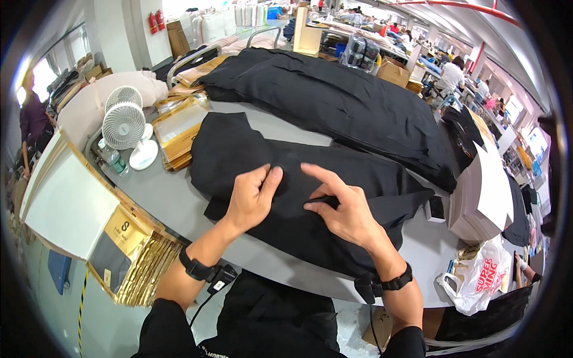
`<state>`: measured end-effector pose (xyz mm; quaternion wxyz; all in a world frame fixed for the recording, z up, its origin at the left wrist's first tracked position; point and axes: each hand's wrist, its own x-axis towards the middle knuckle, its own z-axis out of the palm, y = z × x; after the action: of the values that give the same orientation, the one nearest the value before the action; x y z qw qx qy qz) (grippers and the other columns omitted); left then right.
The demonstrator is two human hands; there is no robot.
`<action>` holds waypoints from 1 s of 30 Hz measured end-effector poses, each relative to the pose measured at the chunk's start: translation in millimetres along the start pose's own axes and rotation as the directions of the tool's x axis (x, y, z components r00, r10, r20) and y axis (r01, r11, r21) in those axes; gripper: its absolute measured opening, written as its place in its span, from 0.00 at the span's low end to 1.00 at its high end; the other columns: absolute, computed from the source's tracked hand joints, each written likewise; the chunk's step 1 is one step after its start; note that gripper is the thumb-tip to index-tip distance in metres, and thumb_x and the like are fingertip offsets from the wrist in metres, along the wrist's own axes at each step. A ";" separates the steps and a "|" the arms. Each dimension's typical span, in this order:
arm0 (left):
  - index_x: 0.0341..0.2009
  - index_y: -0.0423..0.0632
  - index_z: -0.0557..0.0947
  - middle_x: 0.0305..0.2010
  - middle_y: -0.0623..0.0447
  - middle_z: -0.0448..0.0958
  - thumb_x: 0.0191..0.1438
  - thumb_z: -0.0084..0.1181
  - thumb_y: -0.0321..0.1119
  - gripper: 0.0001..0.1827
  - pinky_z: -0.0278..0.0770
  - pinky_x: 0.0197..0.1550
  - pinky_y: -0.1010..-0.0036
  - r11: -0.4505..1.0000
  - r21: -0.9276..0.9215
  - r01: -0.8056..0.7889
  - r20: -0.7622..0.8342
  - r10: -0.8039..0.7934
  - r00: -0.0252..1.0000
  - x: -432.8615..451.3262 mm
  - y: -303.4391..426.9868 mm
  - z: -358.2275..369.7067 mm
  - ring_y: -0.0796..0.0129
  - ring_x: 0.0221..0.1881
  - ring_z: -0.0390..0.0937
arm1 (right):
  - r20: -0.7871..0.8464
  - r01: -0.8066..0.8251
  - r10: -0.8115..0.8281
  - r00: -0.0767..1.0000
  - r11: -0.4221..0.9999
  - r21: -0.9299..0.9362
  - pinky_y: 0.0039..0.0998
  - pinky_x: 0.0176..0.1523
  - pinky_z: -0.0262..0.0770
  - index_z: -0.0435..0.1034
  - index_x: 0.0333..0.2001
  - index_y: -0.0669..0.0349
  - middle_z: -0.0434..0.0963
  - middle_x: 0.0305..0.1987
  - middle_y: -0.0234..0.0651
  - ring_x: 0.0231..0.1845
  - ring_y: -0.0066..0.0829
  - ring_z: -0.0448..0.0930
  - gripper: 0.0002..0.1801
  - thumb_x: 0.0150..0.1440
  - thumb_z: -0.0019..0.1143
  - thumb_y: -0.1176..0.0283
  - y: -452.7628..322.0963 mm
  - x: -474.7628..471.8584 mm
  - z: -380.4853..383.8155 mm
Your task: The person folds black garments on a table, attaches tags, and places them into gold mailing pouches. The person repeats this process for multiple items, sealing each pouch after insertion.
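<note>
A black fabric garment (286, 232) lies spread over the grey table in front of me, a rounded part of it at the left and a pointed end at the right. My left hand (253, 194) is curled over its middle, thumb raised beside the bent fingers; whether cloth is pinched under them is hidden. To the right, my right hand (342, 206) has a small fold of the black cloth between its thumb and curled fingers, with the index finger stretched out towards the left hand. Both wrists wear black straps with small devices.
Beyond the garment lies a long black fabric pile (331, 94). At left are a white fan (124, 126), a plastic bottle (114, 159) and gold packaging bags (181, 129); more gold packets (134, 259) stand nearer. At right are a white board stack (481, 197) and a plastic bag (481, 277).
</note>
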<state>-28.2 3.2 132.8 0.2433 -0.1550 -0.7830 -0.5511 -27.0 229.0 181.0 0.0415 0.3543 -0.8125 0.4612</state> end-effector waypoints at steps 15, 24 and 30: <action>0.55 0.43 0.86 0.56 0.41 0.85 0.53 0.61 0.17 0.23 0.83 0.56 0.64 0.987 0.151 -0.056 -0.160 0.081 0.984 -45.3 -24.2 39.5 0.49 0.54 0.85 | -0.101 -0.021 0.008 0.995 0.991 -0.135 0.36 0.43 0.83 0.81 0.43 0.62 0.85 0.37 0.48 0.39 0.48 0.88 0.10 0.55 0.65 0.80 12.0 11.3 -7.9; 0.46 0.45 0.89 0.53 0.44 0.86 0.45 0.59 0.17 0.22 0.82 0.54 0.61 0.909 0.391 0.141 -0.276 -0.030 0.961 -84.0 -59.2 -1.3 0.44 0.52 0.84 | -0.862 0.130 -0.136 0.488 0.988 -0.083 0.23 0.49 0.74 0.80 0.49 0.64 0.83 0.45 0.31 0.44 0.19 0.79 0.09 0.71 0.54 0.75 -25.1 -29.9 -161.9; 0.38 0.45 0.85 0.39 0.43 0.85 0.45 0.63 0.18 0.14 0.80 0.43 0.57 0.840 0.496 0.222 -0.253 -0.105 0.962 -65.0 -58.6 -40.7 0.42 0.42 0.84 | -0.959 0.075 -0.225 0.170 0.974 -0.215 0.27 0.52 0.83 0.77 0.55 0.71 0.86 0.49 0.43 0.45 0.29 0.87 0.15 0.74 0.51 0.71 -68.0 -118.3 -253.9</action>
<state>4.6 -53.5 61.9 0.3113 0.0448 -0.8818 -0.3515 37.2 468.3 328.4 0.6150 0.0541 -0.5854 0.5255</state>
